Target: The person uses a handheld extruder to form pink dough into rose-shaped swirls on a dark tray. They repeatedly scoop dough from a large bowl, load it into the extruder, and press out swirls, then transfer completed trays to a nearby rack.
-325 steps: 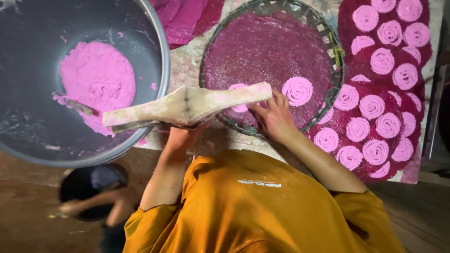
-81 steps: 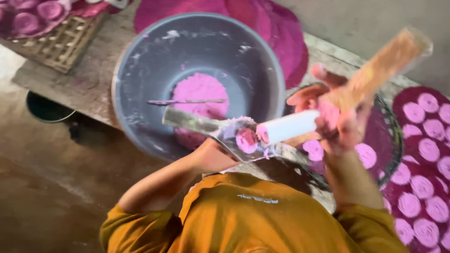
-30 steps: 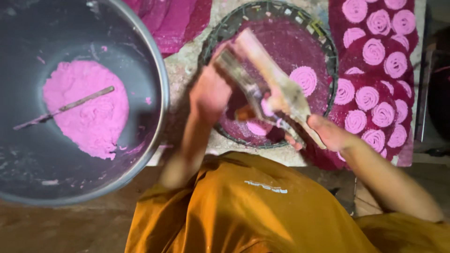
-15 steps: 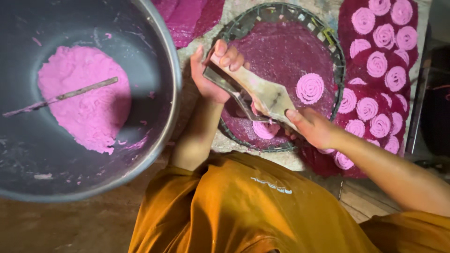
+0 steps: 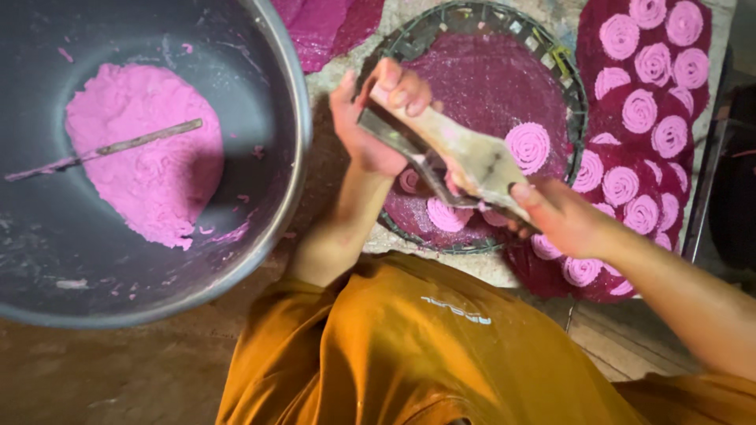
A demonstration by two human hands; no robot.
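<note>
- Head view, centre of the frame: the left hand [image 5: 376, 126] is closed around the upper end of a wooden press [image 5: 449, 161]; the right hand [image 5: 561, 219] grips its lower end, fingers wrapped under it.
- The press hangs slanted over a round woven tray [image 5: 579, 102] lined with a dark magenta cloth, and hides part of the tray's middle.
- On the tray, a pink coil [image 5: 528, 147] lies just right of the press; two more coils [image 5: 446, 214] sit below it near the lower rim, partly covered by the tool and the right hand.
- Right side of the frame: a second magenta sheet [image 5: 587, 39] carries many pink spiral coils [image 5: 639, 110], packed close together.
- Left side: a large grey metal bowl [image 5: 276, 205] holds a mound of pink dough [image 5: 150, 157] with a thin stick [image 5: 118, 147] lying across it.
- Bottom: the person's orange shirt [image 5: 409, 346] covers the table edge.
</note>
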